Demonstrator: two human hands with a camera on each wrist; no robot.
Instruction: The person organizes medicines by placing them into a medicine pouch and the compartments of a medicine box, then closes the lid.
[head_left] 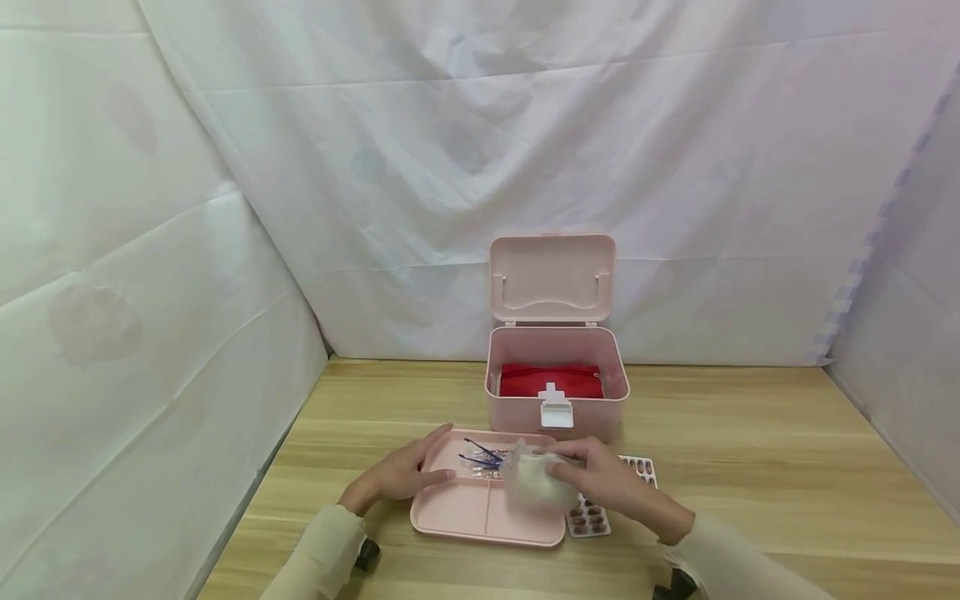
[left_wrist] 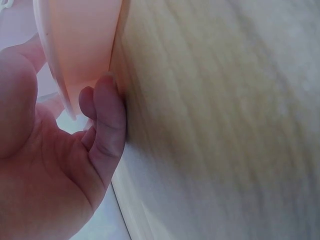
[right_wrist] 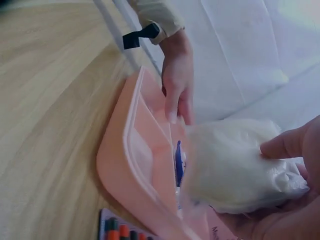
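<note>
A shallow pink divided tray (head_left: 450, 510) lies on the table. My left hand (head_left: 397, 477) grips its left side, thumb over the rim; in the left wrist view, curled fingers (left_wrist: 109, 112) lie against the outer wall near the tabletop. My right hand (head_left: 606, 479) pinches a clear plastic bag (right_wrist: 230, 162) of soft white material between thumb and fingers, held over the tray's right part. Thin blue-handled tools (head_left: 483, 458) and small clear packets rest in the tray's far compartment, partly hidden by the bag. The two near compartments are split by a low divider.
Behind the tray stands a pink box (head_left: 517, 414) with its lid (head_left: 552, 275) raised and a red pouch (head_left: 528, 381) inside. Blister packs of capsules (head_left: 588, 520) lie right of the tray, partly under my right hand. White cloth (head_left: 420, 167) hangs along the back and sides.
</note>
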